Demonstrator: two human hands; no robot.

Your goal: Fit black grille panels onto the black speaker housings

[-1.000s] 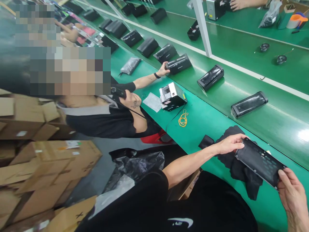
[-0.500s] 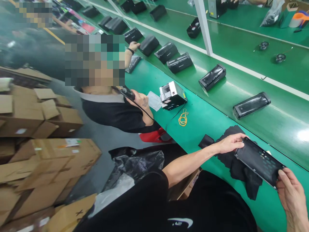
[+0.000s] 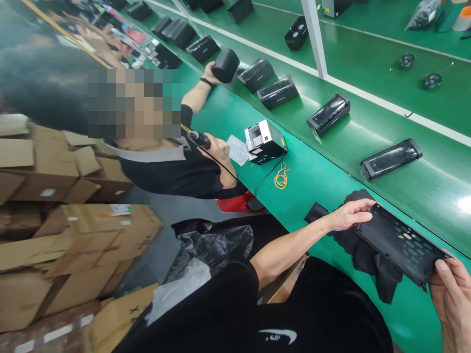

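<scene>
A flat black rectangular panel (image 3: 392, 240) with rows of slots at its right part is held between my two hands above the green bench. My left hand (image 3: 351, 215) pinches its left end, thumb on top. At the other end, my right hand (image 3: 451, 284) grips the right edge with the thumb on the near face. Underneath lie several pieces of black cloth (image 3: 388, 284), partly covered by the panel and my left hand. A smaller folded black piece (image 3: 315, 212) rests by my left forearm.
Several black speaker housings (image 3: 392, 159) stand along the green conveyor (image 3: 437, 206). A black-and-silver box (image 3: 267, 142) and yellow rubber bands (image 3: 281, 176) lie on the bench to the left. A co-worker (image 3: 158, 166) sits there, holding a corded tool (image 3: 198, 140). Cardboard boxes (image 3: 110, 230) fill the floor at left.
The panel and both my hands have shifted slightly right in view. The co-worker's far hand has taken hold of a black housing and tilted it up.
</scene>
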